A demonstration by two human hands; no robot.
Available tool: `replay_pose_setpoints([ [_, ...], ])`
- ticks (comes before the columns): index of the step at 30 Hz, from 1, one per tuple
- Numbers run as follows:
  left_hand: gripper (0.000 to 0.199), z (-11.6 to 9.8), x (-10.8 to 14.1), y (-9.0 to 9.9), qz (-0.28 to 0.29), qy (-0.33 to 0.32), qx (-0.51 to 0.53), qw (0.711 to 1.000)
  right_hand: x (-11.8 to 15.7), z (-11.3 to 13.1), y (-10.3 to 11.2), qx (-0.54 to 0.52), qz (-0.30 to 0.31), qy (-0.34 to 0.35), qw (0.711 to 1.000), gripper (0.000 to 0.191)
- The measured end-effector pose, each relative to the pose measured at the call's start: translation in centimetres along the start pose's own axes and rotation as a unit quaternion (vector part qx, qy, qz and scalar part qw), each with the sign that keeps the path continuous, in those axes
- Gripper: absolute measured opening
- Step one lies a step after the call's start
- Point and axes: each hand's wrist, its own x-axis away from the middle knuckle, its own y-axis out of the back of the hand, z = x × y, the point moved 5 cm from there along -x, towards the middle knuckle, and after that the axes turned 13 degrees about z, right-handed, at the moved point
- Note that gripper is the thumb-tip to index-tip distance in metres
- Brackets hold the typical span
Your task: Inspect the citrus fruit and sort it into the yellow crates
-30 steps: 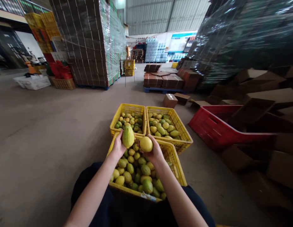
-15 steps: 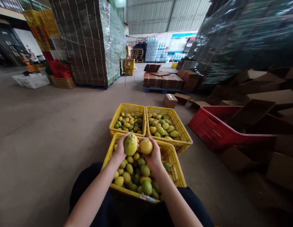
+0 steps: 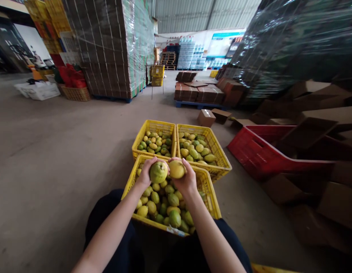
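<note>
got a greenish fruit gripped in the left hand and a yellower fruit clutched in the right hand, pretty much side by side, both up over the near yellow crate, two more crates just beyond.

Fruit in nr crate, 2 crates bhd, bin to R

We wear trousers, plain and dark, navy or near black; the light is too dim for us to be sure. Their cloth rounds over our left knee at seven o'clock and our right at five. Our left arm and right arm are slim and bare, as are our left hand and right hand.
</note>
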Motion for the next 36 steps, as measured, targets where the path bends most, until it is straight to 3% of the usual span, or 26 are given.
replay_pose_setpoints([
  [7, 0.041, -0.1, -0.2, 0.3, -0.003, 0.005, 0.010, 1.000, -0.4, -0.6, 0.3, 0.029, 0.001, 0.028, 0.999, 0.019],
  [15, 0.034, 0.8, -0.4, 1.1, -0.083, 0.015, 0.104, 0.991, -0.6, -1.3, 0.6, -0.005, -0.081, 0.023, 0.996, 0.029],
  [22, 0.031, 3.1, -0.6, 0.7, -0.133, 0.008, 0.184, 0.974, -0.4, -2.3, 0.4, 0.166, -0.036, 0.090, 0.981, 0.059],
  [27, 0.034, 3.2, -0.3, 0.4, -0.104, -0.030, 0.121, 0.987, 0.6, -1.5, -1.1, 0.373, 0.032, 0.163, 0.913, 0.083],
  [30, 0.036, 3.0, -0.1, 0.9, -0.123, -0.026, 0.116, 0.985, 1.1, -1.2, -2.5, 0.413, 0.082, 0.170, 0.891, 0.077],
  [36, 0.034, 2.6, -0.2, 1.8, -0.141, -0.018, 0.102, 0.985, 1.3, -1.7, -3.0, 0.361, 0.069, 0.142, 0.919, 0.055],
])
